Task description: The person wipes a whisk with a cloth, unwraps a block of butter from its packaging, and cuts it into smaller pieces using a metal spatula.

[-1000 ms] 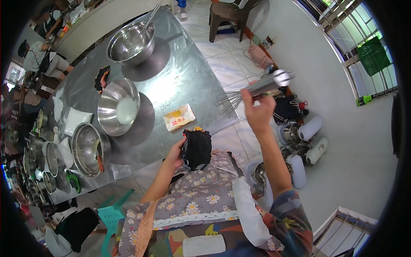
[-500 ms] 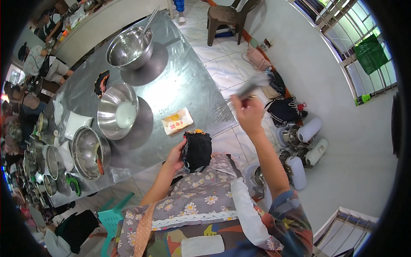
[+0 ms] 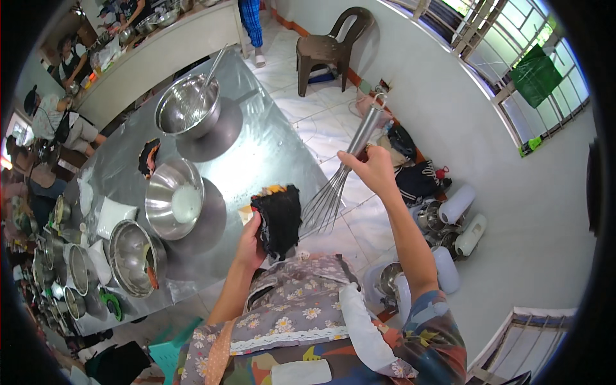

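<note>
Centre frame, left hand (image 3: 249,239) fingers clenched on a black cloth (image 3: 279,218) at the counter (image 3: 269,151) edge. Right hand (image 3: 373,170) grasps a metal whisk (image 3: 340,176), wires touching the cloth.

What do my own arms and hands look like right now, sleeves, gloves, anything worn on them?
Both hands are bare, no gloves: the left hand and the right hand. Both forearms are uncovered too. The right arm has a short patterned sleeve in blue, orange and dark patches, ending near the elbow. The left upper arm is mostly out of view. No watch, ring or bracelet is visible.
</note>
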Demonstrator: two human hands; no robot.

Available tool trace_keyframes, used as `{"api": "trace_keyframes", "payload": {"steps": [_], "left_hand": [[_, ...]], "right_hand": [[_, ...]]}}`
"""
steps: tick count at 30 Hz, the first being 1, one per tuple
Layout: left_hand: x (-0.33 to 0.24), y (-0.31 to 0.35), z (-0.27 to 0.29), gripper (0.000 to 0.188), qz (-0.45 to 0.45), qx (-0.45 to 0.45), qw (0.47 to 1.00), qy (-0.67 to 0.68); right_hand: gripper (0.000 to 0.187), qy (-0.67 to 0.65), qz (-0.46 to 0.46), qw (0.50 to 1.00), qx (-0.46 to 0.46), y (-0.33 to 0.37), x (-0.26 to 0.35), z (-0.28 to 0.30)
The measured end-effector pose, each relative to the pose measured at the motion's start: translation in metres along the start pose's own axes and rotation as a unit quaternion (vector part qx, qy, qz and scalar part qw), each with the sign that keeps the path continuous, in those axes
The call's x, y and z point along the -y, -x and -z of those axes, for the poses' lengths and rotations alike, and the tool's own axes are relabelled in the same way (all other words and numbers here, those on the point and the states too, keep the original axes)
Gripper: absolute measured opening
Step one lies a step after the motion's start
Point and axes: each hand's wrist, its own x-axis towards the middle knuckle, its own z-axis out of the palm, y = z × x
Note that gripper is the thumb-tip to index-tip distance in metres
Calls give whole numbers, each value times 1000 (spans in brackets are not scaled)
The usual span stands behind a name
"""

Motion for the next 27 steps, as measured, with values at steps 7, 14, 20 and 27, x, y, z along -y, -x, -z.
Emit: {"api": "trace_keyframes", "payload": {"steps": [7,14,20,27], "left_hand": [[25,-26,-79,53,-310,59,787,-530],[17,-55,-93,51,-281,-60,745,-603],[5,-75,-80,28,-64,140,897,-415],[78,-69,-48,28,-110,110,871,-465]], "right_hand": [[55,14,-46,996,81,-5,29,-22],[54,45,17,997,61,13,56,-41],[51,12,37,996,79,11,31,-43],[45,48,31,996,-64,12,-33,16]]}}
